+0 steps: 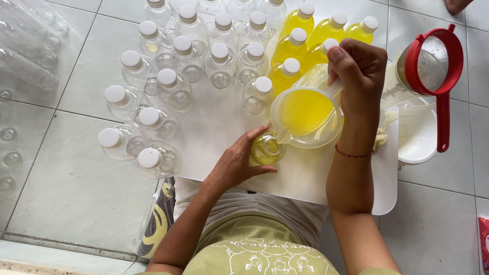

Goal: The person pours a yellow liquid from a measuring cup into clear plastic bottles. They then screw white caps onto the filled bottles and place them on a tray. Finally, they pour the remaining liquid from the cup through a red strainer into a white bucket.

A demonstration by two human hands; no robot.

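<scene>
— Gripped how?
— Right hand [356,69] closed tight round the handle of a clear plastic measuring jug [307,116] filled with bright yellow liquid; left hand [239,163] curled partway round a small clear plastic bottle [266,148], fingers against its side, thumb below.

— Whereabouts?
— On a white flat board [305,178] laid over pale glossy floor tiles [71,183], close in front of the knees, bottle right under the jug's lip.

— Pointing which way?
— Jug tipped toward the lower left, spout touching or just over the bottle's open mouth, handle up and to the right. Bottle upright, long axis straight toward the camera, so seen as a round shoulder and neck, already yellow inside.

— Materials, shapes?
— Jug round, thin-walled, translucent. Bottle smooth, rounded, see-through.

— Round about?
— Empty clear capped bottles [175,89] with white round lids clustered at upper left, yellow filled capped bottles [293,48] just behind the jug. Red-rimmed mesh strainer [433,63] with a long red handle resting on a white container [415,137] at right. Thin red thread bracelet [353,154] on the right wrist.
</scene>
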